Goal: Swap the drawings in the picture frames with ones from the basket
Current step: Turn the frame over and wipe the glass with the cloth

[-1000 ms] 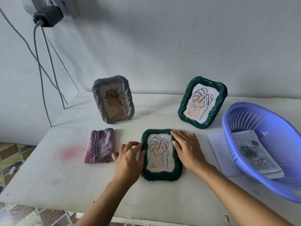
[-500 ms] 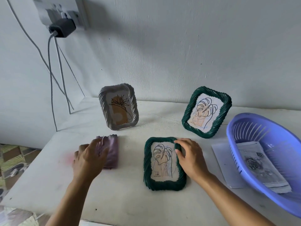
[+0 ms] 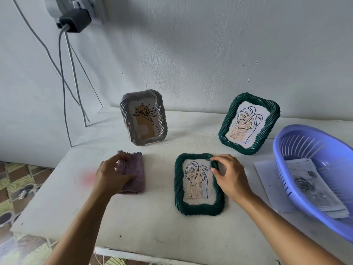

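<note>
A dark green frame (image 3: 198, 206) with a leaf drawing lies flat on the white table (image 3: 152, 232). My right hand (image 3: 229, 178) pinches its upper right rim. My left hand (image 3: 109, 175) closes on a folded purple cloth (image 3: 136, 169) left of that frame. A grey frame (image 3: 144, 119) with a flower drawing stands at the back. A second green frame (image 3: 248, 123) with a leaf drawing stands at the back right. The blue basket (image 3: 313, 150) on the right holds several drawings (image 3: 313, 186), a rose sketch on top.
A loose white sheet (image 3: 267, 182) lies half under the basket. A charger (image 3: 75, 20) is plugged into the wall, with cables hanging down to the table's back left corner. The table's left edge drops to a patterned floor (image 3: 17, 180).
My left hand left the flat green frame, moved left and closed on the purple cloth. My right hand shifted from lying on the frame's right side to pinching its upper right rim.
</note>
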A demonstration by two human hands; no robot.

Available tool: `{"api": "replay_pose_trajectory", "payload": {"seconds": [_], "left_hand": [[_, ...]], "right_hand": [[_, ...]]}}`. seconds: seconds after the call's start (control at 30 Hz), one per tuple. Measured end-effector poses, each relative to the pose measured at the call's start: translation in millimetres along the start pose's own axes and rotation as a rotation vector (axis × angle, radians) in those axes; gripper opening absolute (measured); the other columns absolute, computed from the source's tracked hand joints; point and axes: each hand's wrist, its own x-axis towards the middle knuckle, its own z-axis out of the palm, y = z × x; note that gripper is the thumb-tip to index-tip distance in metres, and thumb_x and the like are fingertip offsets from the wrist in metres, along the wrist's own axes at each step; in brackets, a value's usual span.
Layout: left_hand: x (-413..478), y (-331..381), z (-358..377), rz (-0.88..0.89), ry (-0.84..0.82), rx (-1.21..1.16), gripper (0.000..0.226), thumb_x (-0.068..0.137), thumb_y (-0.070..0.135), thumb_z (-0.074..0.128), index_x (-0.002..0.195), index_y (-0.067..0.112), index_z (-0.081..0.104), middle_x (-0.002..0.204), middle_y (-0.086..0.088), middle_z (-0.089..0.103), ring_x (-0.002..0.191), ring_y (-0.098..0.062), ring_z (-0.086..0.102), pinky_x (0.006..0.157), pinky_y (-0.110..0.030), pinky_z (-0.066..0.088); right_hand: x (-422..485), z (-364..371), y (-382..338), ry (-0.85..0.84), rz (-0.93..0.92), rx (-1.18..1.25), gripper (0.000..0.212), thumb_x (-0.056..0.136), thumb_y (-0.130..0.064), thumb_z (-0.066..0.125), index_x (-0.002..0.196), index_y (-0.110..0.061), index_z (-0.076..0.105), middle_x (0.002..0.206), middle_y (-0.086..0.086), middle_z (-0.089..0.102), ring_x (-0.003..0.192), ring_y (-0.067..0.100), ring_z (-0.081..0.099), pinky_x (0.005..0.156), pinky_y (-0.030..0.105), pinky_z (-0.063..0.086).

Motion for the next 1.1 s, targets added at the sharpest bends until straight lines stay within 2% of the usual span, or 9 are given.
{"api": "replay_pose_trajectory", "payload": {"seconds": [0.13, 0.23, 0.33, 0.5, 0.63, 0.77, 0.93, 1.03, 1.1], "left_hand": [[-15, 15, -5, -0.086, -0.077, -0.377, 0.044, 0.075, -0.008, 0.077, 0.097, 0.030, 0.073, 0.099, -0.002, 0.068, 0.080, -0.021, 0.072, 0.055, -0.030, 0.057], [-32, 34, -3, -0.073, -0.149, -0.606, 0.041, 0.078, -0.010, 0.074, 0.105, 0.021, 0.073, 0.105, -0.006, 0.072, 0.077, -0.013, 0.073, 0.063, -0.033, 0.060], [-45, 55, 5, -0.023, -0.209, -0.753, 0.041, 0.079, -0.009, 0.073, 0.108, 0.019, 0.073, 0.111, -0.008, 0.072, 0.090, -0.025, 0.073, 0.081, -0.047, 0.058], [-60, 92, 24, 0.096, -0.291, -0.827, 0.039, 0.082, -0.008, 0.071, 0.116, 0.011, 0.069, 0.119, -0.012, 0.068, 0.100, -0.035, 0.071, 0.086, -0.051, 0.059], [-67, 111, 38, 0.191, -0.300, -0.719, 0.038, 0.083, -0.005, 0.072, 0.114, 0.016, 0.069, 0.118, -0.005, 0.069, 0.094, -0.028, 0.074, 0.079, -0.043, 0.062], [-60, 106, 48, 0.321, -0.252, -0.414, 0.034, 0.084, 0.012, 0.077, 0.112, 0.031, 0.068, 0.108, 0.010, 0.071, 0.090, -0.015, 0.072, 0.075, -0.027, 0.060], [-45, 59, 63, 0.521, -0.257, 0.139, 0.046, 0.090, 0.041, 0.067, 0.134, 0.034, 0.055, 0.129, 0.012, 0.061, 0.115, -0.010, 0.058, 0.095, -0.036, 0.054], [-44, 28, 73, 0.591, -0.402, 0.445, 0.067, 0.094, 0.066, 0.040, 0.154, 0.043, 0.021, 0.161, 0.021, 0.020, 0.149, -0.007, 0.014, 0.117, -0.043, 0.024], [-46, 16, 78, 0.610, -0.460, 0.532, 0.071, 0.095, 0.072, 0.025, 0.156, 0.044, 0.000, 0.162, 0.027, -0.007, 0.149, 0.000, -0.012, 0.120, -0.040, 0.007]], "right_hand": [[-4, 1, -4, 0.082, -0.019, 0.061, 0.027, 0.087, -0.009, 0.070, 0.112, -0.017, 0.069, 0.112, -0.004, 0.065, 0.110, 0.018, 0.058, 0.099, 0.027, 0.045], [-9, -6, -23, 0.170, -0.056, 0.230, 0.023, 0.091, -0.010, 0.066, 0.113, -0.017, 0.069, 0.113, -0.008, 0.067, 0.111, 0.010, 0.060, 0.098, 0.017, 0.043], [-12, -19, -51, 0.044, 0.014, 0.528, 0.023, 0.095, -0.016, 0.063, 0.118, -0.018, 0.067, 0.115, -0.010, 0.068, 0.112, 0.004, 0.062, 0.098, 0.019, 0.047], [-11, -30, -84, -0.294, 0.256, 0.864, 0.033, 0.091, -0.042, 0.064, 0.123, -0.042, 0.058, 0.116, -0.003, 0.068, 0.108, 0.007, 0.066, 0.090, 0.026, 0.052], [-8, -34, -89, -0.240, 0.387, 1.061, 0.034, 0.089, -0.019, 0.071, 0.118, -0.034, 0.060, 0.105, 0.011, 0.073, 0.094, 0.025, 0.072, 0.073, 0.037, 0.058], [-3, -40, -75, -0.127, 0.369, 0.947, 0.033, 0.088, -0.010, 0.072, 0.110, -0.032, 0.062, 0.096, 0.004, 0.075, 0.084, 0.020, 0.073, 0.061, 0.034, 0.056], [0, -32, -38, -0.133, 0.249, 0.434, 0.040, 0.086, -0.002, 0.067, 0.111, -0.030, 0.057, 0.099, -0.004, 0.069, 0.087, 0.015, 0.067, 0.075, 0.030, 0.053], [-3, -29, -28, -0.157, 0.076, 0.127, 0.041, 0.087, 0.004, 0.057, 0.117, -0.023, 0.054, 0.103, 0.000, 0.062, 0.076, 0.013, 0.059, 0.063, 0.024, 0.047], [-5, -29, -28, -0.153, -0.011, -0.083, 0.046, 0.087, 0.002, 0.053, 0.124, -0.026, 0.051, 0.114, 0.004, 0.056, 0.078, 0.018, 0.059, 0.062, 0.030, 0.051]]}}
